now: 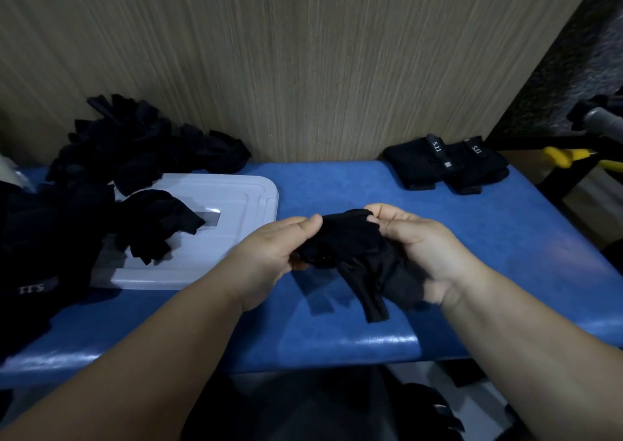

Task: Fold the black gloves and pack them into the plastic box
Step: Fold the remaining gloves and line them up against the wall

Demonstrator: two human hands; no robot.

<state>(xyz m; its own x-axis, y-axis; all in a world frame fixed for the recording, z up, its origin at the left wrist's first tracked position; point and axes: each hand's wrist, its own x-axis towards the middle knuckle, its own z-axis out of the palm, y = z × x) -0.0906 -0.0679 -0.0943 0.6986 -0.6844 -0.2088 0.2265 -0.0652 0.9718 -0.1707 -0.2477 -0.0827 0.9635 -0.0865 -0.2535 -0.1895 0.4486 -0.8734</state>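
A blue padded bench (pixel 472 238) stood against a wood-grain wall panel (pixel 303 69). Over its middle, a single black glove (pixel 350 245) was held between two hands, just above the bench. The left hand (pixel 269 255) pinched the glove's left upper edge, thumb on top and fingers curled beneath. The right hand (pixel 421 248) gripped the right upper edge, its fingers curled round the cloth. The rest of the glove sagged below both palms.

By count: one glove in the hands, and one loose glove (pixel 158 221) lying crumpled on the flat pale top of the plastic box (pixel 242 211) to the left. Two folded bundles (pixel 445 164) lay side by side at the far right corner, each showing a white-lettered strap. A heap of gloves (pixel 141 144) at the back left was too tangled to count, and more dark gloves (pixel 33 272) lay at the left edge.

The held glove was matte black and rumpled, with one narrow strip hanging toward the near edge.
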